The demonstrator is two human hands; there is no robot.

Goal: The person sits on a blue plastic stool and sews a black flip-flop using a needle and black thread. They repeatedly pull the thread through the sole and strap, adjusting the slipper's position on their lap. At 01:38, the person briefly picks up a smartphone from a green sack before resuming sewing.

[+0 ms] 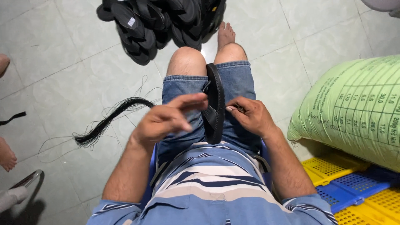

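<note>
One large green woven sack (354, 108), printed with a grid, bulges at the right edge over plastic crates (354, 189) in yellow and blue (at least three panels show, though the exact count is unclear). Across the top of the pale tiled floor (62, 62) lies one heap of black sandals (162, 25), too tangled to count. One bundle of long black threads (110, 118) trails over the floor to the left of the seated person's knees. One black sandal (214, 104) stands on its edge between the two denim-clad thighs, sole facing left. The left hand (166, 121) hovers just beside it, fingers loosely curled with the thumb and forefinger stretched toward the sandal; whether they nip a thread I cannot tell. The right hand (250, 114) rests against the sandal's right side, its fingertips pinched together at the strap.
</note>
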